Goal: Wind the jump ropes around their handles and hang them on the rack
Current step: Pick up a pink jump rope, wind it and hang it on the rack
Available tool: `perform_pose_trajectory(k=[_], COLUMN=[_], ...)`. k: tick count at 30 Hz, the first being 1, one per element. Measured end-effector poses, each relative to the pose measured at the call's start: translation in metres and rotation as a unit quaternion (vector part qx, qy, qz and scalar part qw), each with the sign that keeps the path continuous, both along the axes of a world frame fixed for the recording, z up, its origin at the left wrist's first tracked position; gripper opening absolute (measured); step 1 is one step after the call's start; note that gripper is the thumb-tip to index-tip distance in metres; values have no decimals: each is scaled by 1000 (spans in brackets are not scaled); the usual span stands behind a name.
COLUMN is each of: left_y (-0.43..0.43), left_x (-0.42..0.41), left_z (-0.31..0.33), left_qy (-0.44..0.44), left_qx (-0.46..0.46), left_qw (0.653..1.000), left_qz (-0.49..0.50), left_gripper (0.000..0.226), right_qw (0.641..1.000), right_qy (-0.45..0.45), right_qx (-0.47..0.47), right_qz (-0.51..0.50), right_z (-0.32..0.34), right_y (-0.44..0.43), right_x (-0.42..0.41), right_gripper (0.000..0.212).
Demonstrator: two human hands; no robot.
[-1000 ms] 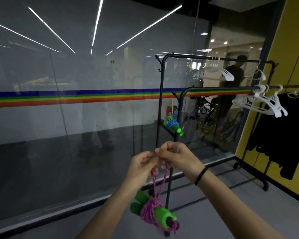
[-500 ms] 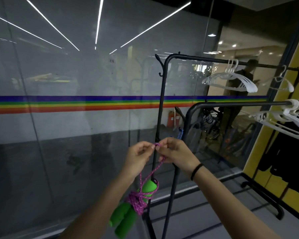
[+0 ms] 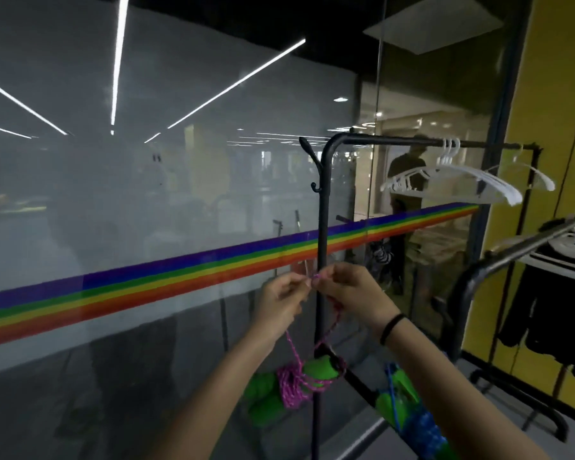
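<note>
Pink rope (image 3: 292, 381): wound around green handles (image 3: 317, 373), hanging below both hands, beside the black rack pole (image 3: 322, 234).
Left hand (image 3: 279, 302): fingertips pinch the rope's top loop.
Right hand (image 3: 352, 293): fingertips pinch the same loop.
Blue rope (image 3: 412, 410): wound, on the rack's low bar.
Writing: none can be read.

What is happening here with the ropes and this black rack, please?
A person is hanging up a jump rope. Both hands, the left hand and the right hand, pinch a loop of the pink rope in front of the black rack. The rope is already wound around its green handles, which dangle below the hands. It is not yet on a hook. A blue rope bundle sits lower right.
</note>
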State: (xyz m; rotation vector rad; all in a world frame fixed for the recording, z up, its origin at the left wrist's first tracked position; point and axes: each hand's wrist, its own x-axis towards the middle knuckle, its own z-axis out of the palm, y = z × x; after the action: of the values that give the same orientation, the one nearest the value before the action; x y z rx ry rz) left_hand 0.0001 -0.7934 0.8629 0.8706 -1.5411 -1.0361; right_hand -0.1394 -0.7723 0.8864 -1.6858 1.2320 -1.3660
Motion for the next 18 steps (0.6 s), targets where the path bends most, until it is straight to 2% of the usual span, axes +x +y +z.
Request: perform_pose_trajectory(k=[4, 7, 12, 18], left_y=[-67, -106, -153, -188], left_x=[0, -8, -27, -52], left_z=[37, 65, 98, 111], left_qy=[0, 27, 84, 145], left_qx=[-28, -52, -41, -25], left_qw=[999, 997, 994, 987], left_qz=[-32, -42, -63, -57], left_gripper=[10, 17, 11, 12], right_qw=[998, 993, 982, 940], right_qy=[-16, -20, 20, 84], right_qx=[-34, -68, -115, -196], right_qz=[-54, -91, -150, -267], right_z=[35, 64, 99, 108], right_y=[-51, -83, -128, -175], right_x=[7, 6, -5, -23], right_gripper=[6, 5, 4, 4])
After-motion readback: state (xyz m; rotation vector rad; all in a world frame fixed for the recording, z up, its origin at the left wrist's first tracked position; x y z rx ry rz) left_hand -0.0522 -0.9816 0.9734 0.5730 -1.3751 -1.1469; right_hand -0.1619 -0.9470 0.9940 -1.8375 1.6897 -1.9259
